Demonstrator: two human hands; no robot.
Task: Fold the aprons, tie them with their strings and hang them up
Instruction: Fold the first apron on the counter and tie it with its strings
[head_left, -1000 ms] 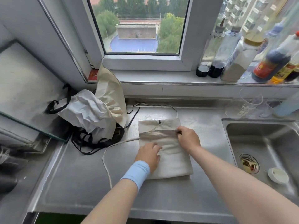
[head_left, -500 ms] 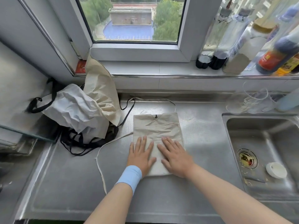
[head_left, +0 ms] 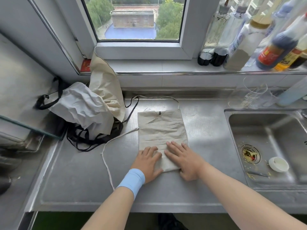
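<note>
A beige apron [head_left: 162, 130] lies folded into a narrow rectangle on the steel counter [head_left: 79, 185]. Its pale string [head_left: 106, 156] trails off the left side and curls toward the front; another loop runs behind its far edge. My left hand [head_left: 147, 161], with a blue wristband, lies flat on the apron's near left corner. Beside it my right hand [head_left: 184, 159] presses flat on the near right part, its thumb off the cloth's front edge. Both hands have straight fingers and hold nothing.
A heap of unfolded aprons [head_left: 86, 110], white and beige with black straps, sits at the back left. A sink [head_left: 269, 146] with a white lid [head_left: 278, 164] is on the right. Bottles [head_left: 240, 39] line the windowsill, and clear glasses [head_left: 255, 95] stand behind the sink.
A second ago my right hand gripped the apron's fold and my left pressed the cloth. Then both flattened on it and have slid toward the near edge.
</note>
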